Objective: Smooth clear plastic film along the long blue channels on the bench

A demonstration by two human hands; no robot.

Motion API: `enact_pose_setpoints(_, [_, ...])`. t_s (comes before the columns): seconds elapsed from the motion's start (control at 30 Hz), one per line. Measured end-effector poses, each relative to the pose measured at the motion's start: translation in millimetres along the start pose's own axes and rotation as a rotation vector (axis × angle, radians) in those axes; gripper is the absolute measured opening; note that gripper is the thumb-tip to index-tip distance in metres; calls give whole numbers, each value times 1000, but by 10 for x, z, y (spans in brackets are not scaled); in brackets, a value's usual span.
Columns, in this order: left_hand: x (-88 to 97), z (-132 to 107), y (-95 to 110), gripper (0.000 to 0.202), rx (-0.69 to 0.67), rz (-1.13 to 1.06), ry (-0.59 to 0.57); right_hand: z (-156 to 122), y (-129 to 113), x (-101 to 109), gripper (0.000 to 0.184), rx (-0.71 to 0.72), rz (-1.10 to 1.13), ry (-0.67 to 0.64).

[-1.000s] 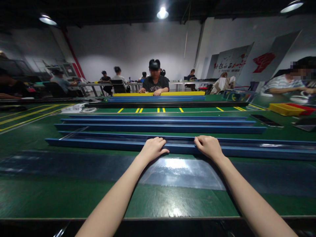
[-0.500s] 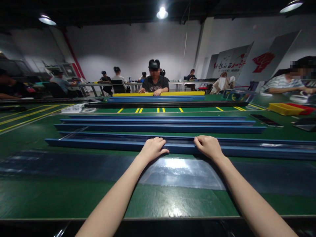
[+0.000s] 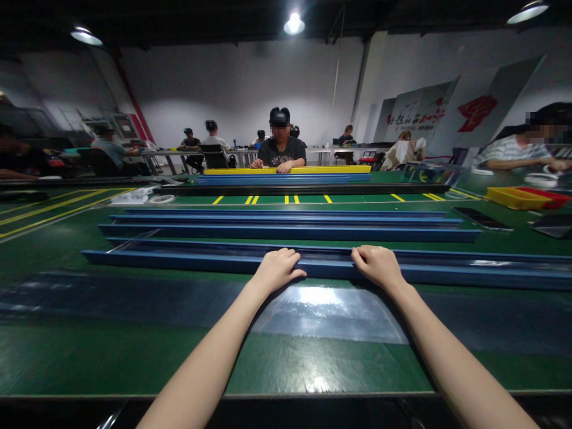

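A long blue channel strip [image 3: 179, 260] lies across the green table in front of me. My left hand [image 3: 277, 266] is closed over its near wall, fingers curled into the channel and thumb on the outside. To the right, my right hand [image 3: 379, 263] grips the same wall, its fingertips hidden inside. Between me and the channel, a clear plastic sheet [image 3: 330, 313] lies flat and reflects the lamp light. Just beyond the channel, more blue channel strips [image 3: 286, 232] rest parallel to it.
Farther back lie a black strip [image 3: 304, 189] and a yellow strip [image 3: 330, 170], where a co-worker [image 3: 280, 149] sits. A phone [image 3: 482, 218] and a yellow tray [image 3: 516, 198] are at the right. A white roll [image 3: 161, 199] lies at the back left.
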State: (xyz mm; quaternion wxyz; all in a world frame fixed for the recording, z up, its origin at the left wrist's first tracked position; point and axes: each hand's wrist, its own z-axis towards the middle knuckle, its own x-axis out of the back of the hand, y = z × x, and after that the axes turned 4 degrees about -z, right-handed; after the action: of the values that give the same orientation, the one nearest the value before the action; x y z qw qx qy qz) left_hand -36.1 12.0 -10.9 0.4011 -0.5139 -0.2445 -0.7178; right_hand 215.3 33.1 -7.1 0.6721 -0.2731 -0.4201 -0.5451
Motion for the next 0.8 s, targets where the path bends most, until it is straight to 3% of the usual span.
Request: enact_pose_setpoints(0.8, [2,0,4,30,6,-30,5,-1,-3,9,44,-7,15,1])
